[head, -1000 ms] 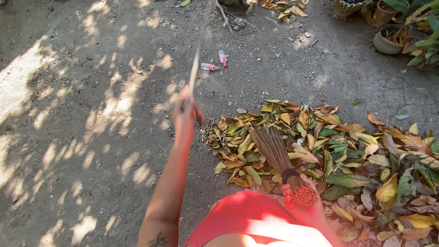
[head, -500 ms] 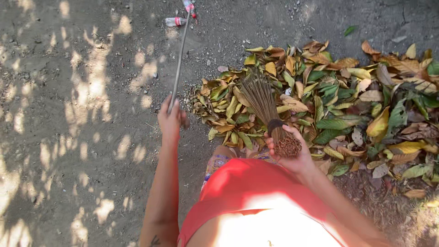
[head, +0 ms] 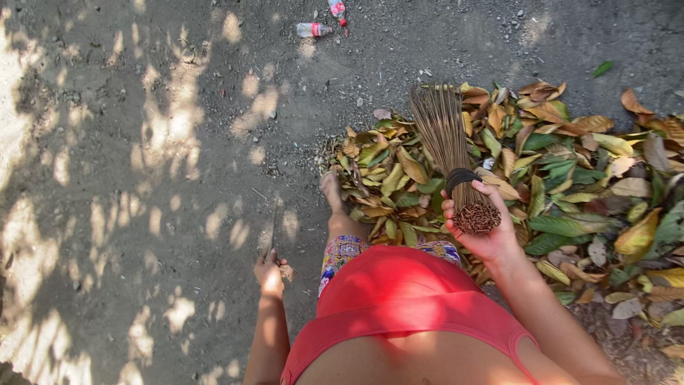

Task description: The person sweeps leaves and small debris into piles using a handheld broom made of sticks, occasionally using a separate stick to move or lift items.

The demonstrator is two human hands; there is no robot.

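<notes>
Gripping a stick broom (head: 449, 153) by its bound base, the right hand (head: 479, 232) sits at about 3 o'clock from the person's red top (head: 399, 299), fingers wrapped tight around the bundle just under a dark band (head: 462, 176). The cut ends of the broom show as a reddish-brown disc against the palm. Its bristles fan out toward 12 o'clock and lie over a leaf pile (head: 556, 185).

The pile of green, yellow and brown leaves spreads from the centre out to 3 o'clock on the dirt ground (head: 142, 142). A bare foot (head: 331, 192) stands at the pile's left edge, touching the nearest leaves.

The left hand (head: 271, 271) hangs low at about 8 o'clock from the broom, closed around a thin stick (head: 271, 235) that points up toward 12 o'clock; the stick is blurred, so its far end cannot be made out. This hand is well apart from the pile, over bare dirt dappled with sun.

Two small plastic bottles (head: 322, 21) with red labels lie at 12 o'clock near the top edge, well apart from the leaves. A single green leaf (head: 603, 68) lies alone at about 2 o'clock, beyond the pile.
</notes>
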